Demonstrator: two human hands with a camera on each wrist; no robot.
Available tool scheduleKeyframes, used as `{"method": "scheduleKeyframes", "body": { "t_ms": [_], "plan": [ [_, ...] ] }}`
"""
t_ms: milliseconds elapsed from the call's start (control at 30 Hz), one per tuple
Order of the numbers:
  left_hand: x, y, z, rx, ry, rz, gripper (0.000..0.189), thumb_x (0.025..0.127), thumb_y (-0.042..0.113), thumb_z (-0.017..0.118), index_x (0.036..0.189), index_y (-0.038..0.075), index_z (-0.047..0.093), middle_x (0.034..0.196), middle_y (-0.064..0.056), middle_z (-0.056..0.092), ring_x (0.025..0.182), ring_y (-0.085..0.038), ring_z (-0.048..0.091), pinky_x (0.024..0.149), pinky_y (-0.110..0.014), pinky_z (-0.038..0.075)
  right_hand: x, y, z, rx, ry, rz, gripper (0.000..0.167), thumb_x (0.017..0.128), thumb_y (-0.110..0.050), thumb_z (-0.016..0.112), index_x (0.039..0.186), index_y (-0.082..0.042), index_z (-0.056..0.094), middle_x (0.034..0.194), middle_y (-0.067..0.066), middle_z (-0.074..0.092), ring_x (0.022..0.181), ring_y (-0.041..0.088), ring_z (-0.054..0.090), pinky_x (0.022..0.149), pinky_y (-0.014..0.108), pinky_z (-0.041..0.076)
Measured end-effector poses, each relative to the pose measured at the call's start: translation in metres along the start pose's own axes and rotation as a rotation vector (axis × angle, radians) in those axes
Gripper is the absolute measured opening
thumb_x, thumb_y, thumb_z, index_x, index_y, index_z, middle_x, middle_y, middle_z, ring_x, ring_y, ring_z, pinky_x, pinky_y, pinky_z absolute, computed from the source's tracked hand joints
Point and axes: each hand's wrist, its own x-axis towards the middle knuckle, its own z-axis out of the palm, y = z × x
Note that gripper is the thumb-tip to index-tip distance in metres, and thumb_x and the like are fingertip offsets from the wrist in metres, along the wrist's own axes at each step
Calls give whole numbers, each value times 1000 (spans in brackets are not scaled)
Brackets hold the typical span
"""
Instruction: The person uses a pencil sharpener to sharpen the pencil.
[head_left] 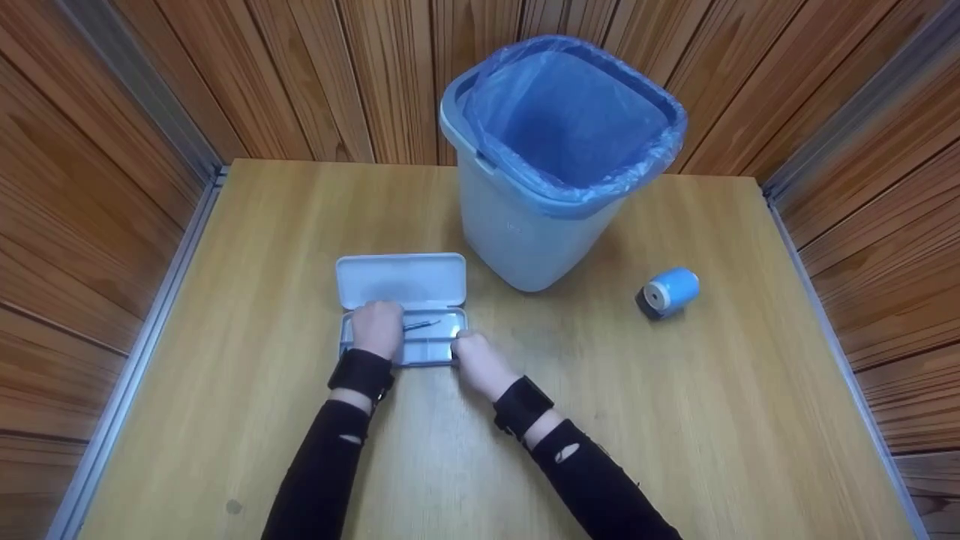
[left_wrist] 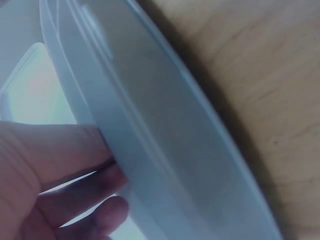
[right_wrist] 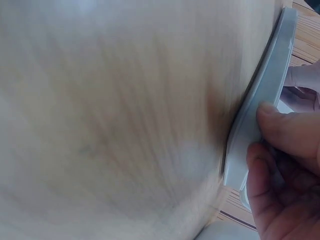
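A pale grey pencil case (head_left: 435,351) lies on the table with its lid (head_left: 401,279) folded back. Inside, a slim dark pen-like item (head_left: 421,325) lies in the rear compartment, just right of my left hand (head_left: 378,328). That hand reaches over the case's left half, its fingers (left_wrist: 107,212) bent down behind the front wall; their tips are partly hidden, so whether they pinch anything cannot be told. At the front right corner, my right hand (head_left: 484,365) grips the case edge between thumb and bent index finger (right_wrist: 260,175).
Behind the case to the right stands a tall waste bin (head_left: 536,240) lined with a blue bag (head_left: 570,112). Farther right, a small blue cylinder (head_left: 677,286) with a pale, holed end lies against a dark piece (head_left: 646,306). Wood-panelled walls (head_left: 397,82) enclose the table.
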Motion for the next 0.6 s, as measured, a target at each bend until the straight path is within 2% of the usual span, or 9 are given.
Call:
{"method": "scheduleKeyframes", "body": {
  "t_ms": [100, 233, 367, 467, 600],
  "plan": [
    [-1, -1, 4, 11, 47, 22, 22, 82, -5, 59, 65, 3, 69, 63, -12, 67, 60, -31, 64, 54, -43, 54, -1, -1, 1, -1, 10, -14, 9, 84, 1, 70, 75, -1, 67, 79, 9, 64, 69, 17, 57, 62, 31, 50],
    [-1, -2, 6, 41, 35, 71, 21, 83, -4, 59, 67, 4, 71, 64, -12, 67, 62, -30, 64, 58, -43, 54, -1, -1, 1, 2, 12, 0, 8, 84, 0, 69, 77, -2, 68, 80, 9, 64, 70, 18, 58, 63, 32, 51],
    [0, -4, 7, 57, -6, 114, 19, 84, -5, 59, 75, 4, 74, 71, -13, 70, 71, -30, 65, 64, -42, 54, -1, -1, 0, 6, 19, 10, 6, 84, 1, 69, 78, -1, 68, 81, 10, 65, 72, 21, 61, 65, 34, 52],
    [-1, -6, 6, 25, -28, 126, 18, 85, -4, 59, 82, 4, 74, 78, -13, 70, 78, -30, 64, 68, -41, 53, -2, 0, 1, 2, 31, 0, 7, 84, 1, 69, 77, -1, 67, 80, 9, 64, 71, 21, 60, 65, 34, 52],
    [-5, -6, 2, -44, 8, 156, 11, 85, -2, 62, 86, 1, 72, 82, -14, 69, 80, -31, 63, 67, -42, 51, -2, 1, 1, 5, 48, -13, 9, 82, 2, 68, 75, -2, 66, 78, 9, 63, 71, 21, 60, 65, 34, 52]
  ]
}}
